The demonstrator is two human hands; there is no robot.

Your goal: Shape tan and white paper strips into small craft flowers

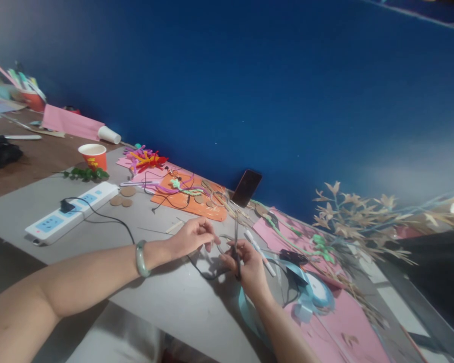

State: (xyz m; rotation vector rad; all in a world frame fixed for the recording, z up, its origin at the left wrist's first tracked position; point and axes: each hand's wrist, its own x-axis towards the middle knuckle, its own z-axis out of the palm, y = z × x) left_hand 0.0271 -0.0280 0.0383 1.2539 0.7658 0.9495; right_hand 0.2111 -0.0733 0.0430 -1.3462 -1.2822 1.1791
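Note:
My left hand [192, 237], with a green bangle on the wrist, pinches a thin wire or stem [221, 238] over the grey table [155, 292]. My right hand [245, 264] is closed round dark scissors [235, 247], blades pointing up, close to the left hand's fingertips. Both hands meet near the table's middle. What exactly the left fingers pinch is too thin to name for sure.
A white power strip [70, 212] with a black plug lies left. An orange paper sheet [189, 199] with pipe cleaners, a red paper cup [93, 156], a leaning phone [247, 187], pink paper [336, 322], light blue ribbon [318, 295], white pens and dried branches [355, 217] surround the hands.

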